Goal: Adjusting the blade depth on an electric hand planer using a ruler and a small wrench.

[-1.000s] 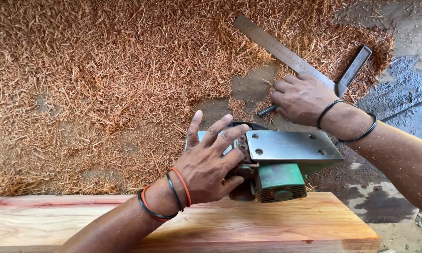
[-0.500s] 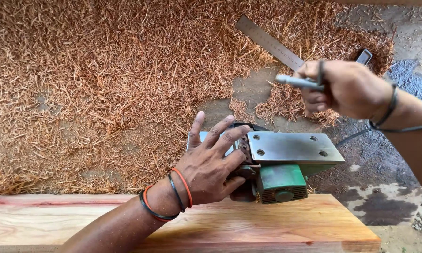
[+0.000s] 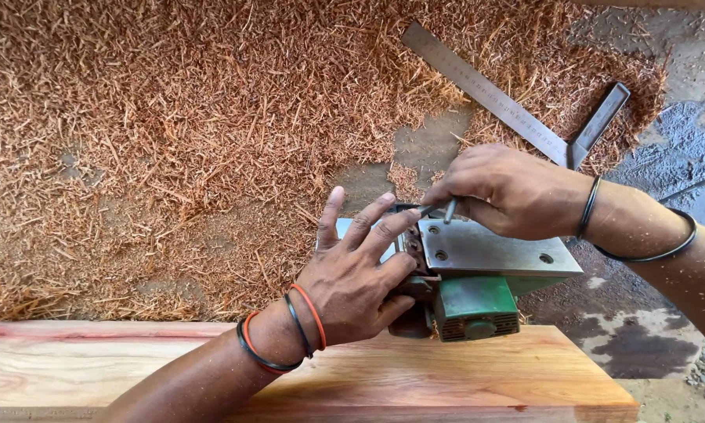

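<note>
A green electric planer (image 3: 478, 301) lies upside down on the edge of a wooden plank (image 3: 462, 380), its steel sole plate (image 3: 497, 251) facing up. My left hand (image 3: 356, 274) rests on the planer's left side, fingers spread over the blade drum area. My right hand (image 3: 505, 188) grips a small metal wrench (image 3: 439, 207), its tip set against the near left end of the sole plate by the drum. Both wrists wear thin bands.
Reddish wood shavings (image 3: 172, 133) cover the ground beyond the plank. A steel try square (image 3: 525, 117) lies on the shavings at the upper right. Bare dark concrete (image 3: 674, 149) shows at the right.
My right hand picked up the wrench from the ground near the square, lifted it, then brought it down onto the planer's plate. My left hand stayed on the planer.
</note>
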